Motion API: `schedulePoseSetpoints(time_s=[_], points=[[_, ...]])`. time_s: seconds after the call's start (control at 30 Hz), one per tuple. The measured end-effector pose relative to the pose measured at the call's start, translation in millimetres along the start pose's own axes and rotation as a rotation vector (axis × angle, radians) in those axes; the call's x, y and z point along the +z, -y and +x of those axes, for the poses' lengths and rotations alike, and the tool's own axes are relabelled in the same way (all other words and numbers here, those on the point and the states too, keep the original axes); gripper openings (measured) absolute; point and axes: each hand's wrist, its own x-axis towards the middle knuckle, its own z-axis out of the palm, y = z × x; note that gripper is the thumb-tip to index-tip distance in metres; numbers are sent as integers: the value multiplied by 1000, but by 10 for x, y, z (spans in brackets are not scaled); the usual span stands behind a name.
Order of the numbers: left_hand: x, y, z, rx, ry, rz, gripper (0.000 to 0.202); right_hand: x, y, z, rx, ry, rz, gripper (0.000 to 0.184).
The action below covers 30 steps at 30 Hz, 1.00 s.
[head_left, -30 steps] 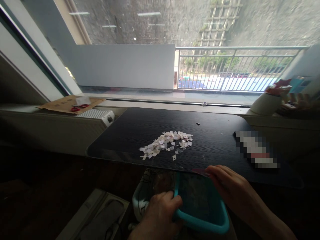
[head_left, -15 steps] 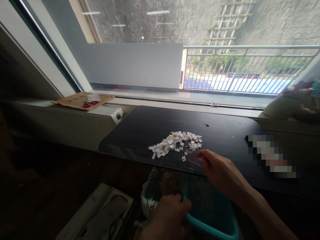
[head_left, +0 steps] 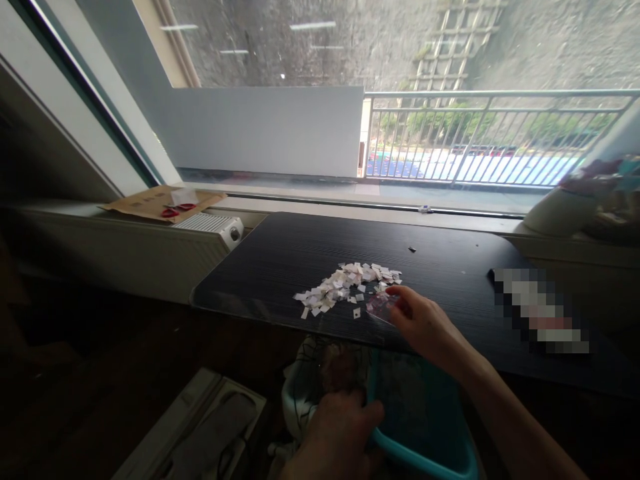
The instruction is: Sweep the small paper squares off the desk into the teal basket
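Note:
A heap of small white paper squares (head_left: 337,287) lies on the dark tabletop (head_left: 260,267). My right hand (head_left: 425,323) pinches a thin, clear pinkish plastic piece (head_left: 379,308) at the heap's right front side, low over the tabletop. One loose square with a dark dot (head_left: 357,313) lies just left of the plastic. Below the table's front edge, my left hand (head_left: 337,423) is closed on the rim of a teal plastic bin (head_left: 430,460). The bin's dark inside is hard to make out.
Red-handled scissors (head_left: 179,210) rest on brown paper (head_left: 133,203) by the radiator (head_left: 213,223). A blurred-out object (head_left: 540,313) lies at the table's right. On the left floor sits a box (head_left: 205,427). A white bin (head_left: 295,390) with cords stands beside the teal one.
My right hand has moved slightly left and away from me with the plastic piece, closer to the heap. The dotted square has shifted left. My left hand stays at the bin rim.

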Motion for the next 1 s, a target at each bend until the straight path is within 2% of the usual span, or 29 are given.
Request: schedulePoseSetpoints(time_s=[0.27,0.43,0.6,0.73,0.9,1.0], points=[[44,26,-1,-7,23,-21,23,150,151,80,-29,88,190,35],[8,34,-18,-9,36,-26,23,33,122,9,-1,76,12,32],[32,12,-26,-4,0,-8,22,-123,93,-115,49,38,-150,35],[53,13,-20,5,-7,-3,24,-150,93,-158,22,24,-163,35],[42,14,-21,7,-31,-7,20,-235,-90,-219,49,1,-203,36],[59,-9,-11,4,-43,20,20,-262,-115,-258,63,-35,-180,36]])
